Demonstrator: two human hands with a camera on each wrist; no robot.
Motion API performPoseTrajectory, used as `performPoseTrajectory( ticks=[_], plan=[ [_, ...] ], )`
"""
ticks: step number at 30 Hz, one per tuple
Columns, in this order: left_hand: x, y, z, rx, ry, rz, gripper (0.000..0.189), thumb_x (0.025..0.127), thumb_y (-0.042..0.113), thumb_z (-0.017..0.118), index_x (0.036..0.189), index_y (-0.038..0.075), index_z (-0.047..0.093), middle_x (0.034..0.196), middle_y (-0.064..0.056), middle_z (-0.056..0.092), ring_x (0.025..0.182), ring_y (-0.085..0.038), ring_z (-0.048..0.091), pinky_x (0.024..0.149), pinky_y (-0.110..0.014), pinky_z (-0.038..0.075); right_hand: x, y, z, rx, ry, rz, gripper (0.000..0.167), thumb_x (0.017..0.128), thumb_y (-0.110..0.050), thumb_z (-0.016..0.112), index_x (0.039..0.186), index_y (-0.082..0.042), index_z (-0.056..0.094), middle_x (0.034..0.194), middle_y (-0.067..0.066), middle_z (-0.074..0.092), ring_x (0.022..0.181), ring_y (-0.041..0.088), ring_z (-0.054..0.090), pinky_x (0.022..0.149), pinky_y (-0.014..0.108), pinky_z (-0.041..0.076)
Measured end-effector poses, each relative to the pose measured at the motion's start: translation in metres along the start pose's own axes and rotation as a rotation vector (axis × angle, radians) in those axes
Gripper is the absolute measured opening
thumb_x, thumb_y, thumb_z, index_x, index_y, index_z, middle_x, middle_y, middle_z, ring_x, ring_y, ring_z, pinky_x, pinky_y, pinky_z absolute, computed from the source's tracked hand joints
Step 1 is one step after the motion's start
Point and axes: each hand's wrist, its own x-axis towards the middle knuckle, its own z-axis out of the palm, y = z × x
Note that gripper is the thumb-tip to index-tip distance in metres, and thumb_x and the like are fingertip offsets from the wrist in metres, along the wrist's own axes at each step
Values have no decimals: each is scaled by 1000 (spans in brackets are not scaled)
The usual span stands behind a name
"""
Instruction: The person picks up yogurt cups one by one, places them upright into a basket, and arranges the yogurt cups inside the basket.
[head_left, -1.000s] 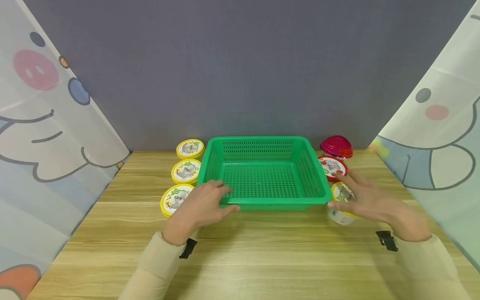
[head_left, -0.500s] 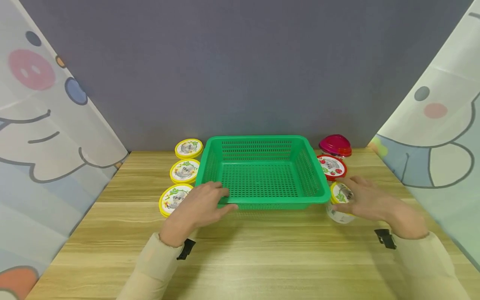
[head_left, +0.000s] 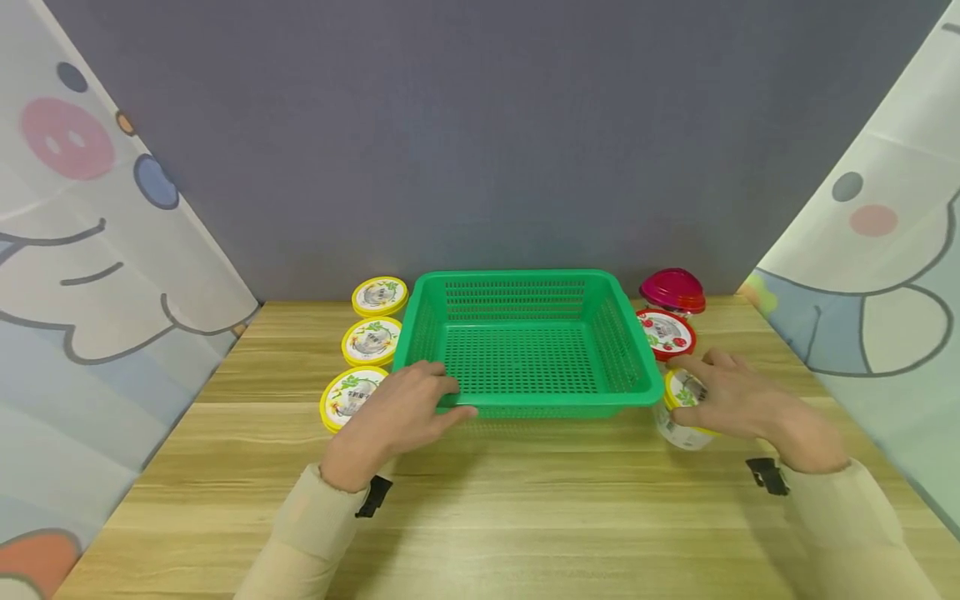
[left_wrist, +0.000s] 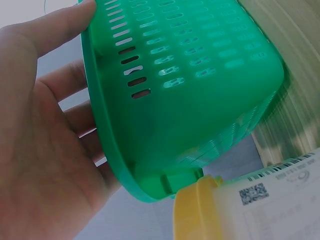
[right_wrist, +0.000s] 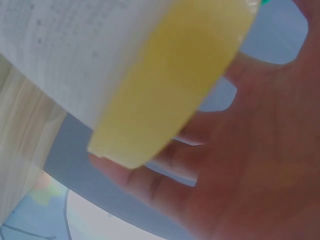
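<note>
Centred on the wooden table is a green perforated plastic basket [head_left: 517,362]. My left hand [head_left: 401,417] holds the basket's near rim at its left end. In the left wrist view the thumb [left_wrist: 65,22] lies along the outer side and the other fingers reach behind the rim. To the right of the basket, my right hand [head_left: 738,400] grips a pale plastic tub [head_left: 684,432] by its yellow lid from above. The right wrist view shows the fingers [right_wrist: 150,187] curving round the far side of that lid [right_wrist: 175,75]; the thumb is mostly out of that view.
Left of the basket stand three yellow-lidded tubs [head_left: 371,342] in a row. Beyond the gripped tub are a red-lidded tub [head_left: 666,333] and a container with a domed magenta lid [head_left: 673,290]. A grey wall [head_left: 510,142] closes off the back, with printed cloths at both sides.
The right hand has settled lower and closer round the yellow-lidded tub, its fingers drawn in toward the lid. The left hand and the basket have stayed put.
</note>
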Motion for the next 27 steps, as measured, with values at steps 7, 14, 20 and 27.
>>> performPoseTrajectory(
  ticks=[7, 14, 20, 27],
  plan=[
    [1, 1, 0, -2, -12, -9, 32, 94, 42, 72, 92, 10, 74, 75, 6, 47, 72, -13, 44, 66, -30, 42, 4, 5, 4, -19, 26, -16, 63, 76, -37, 73, 134, -18, 57, 104, 14, 52, 95, 34, 46, 64, 44, 43],
    [2, 2, -1, 1, -20, -17, 32, 94, 43, 71, 93, 11, 75, 76, 6, 49, 73, -13, 46, 66, -31, 43, 5, 9, 4, -22, 38, -47, 58, 77, -35, 72, 132, -20, 58, 104, 15, 52, 96, 35, 45, 65, 44, 42],
    [2, 1, -1, 3, -15, -11, 32, 94, 42, 71, 92, 10, 75, 75, 6, 47, 72, -14, 44, 66, -30, 42, 5, 11, 0, -41, 45, -64, 57, 79, -35, 72, 132, -17, 59, 106, 17, 52, 96, 36, 47, 67, 45, 44],
    [2, 1, -1, 5, -13, -7, 32, 94, 42, 71, 93, 10, 76, 76, 6, 48, 72, -13, 44, 66, -30, 42, 4, 11, -11, -76, 51, -56, 63, 81, -35, 69, 138, -12, 56, 119, 27, 52, 103, 44, 49, 69, 55, 50]
  ],
)
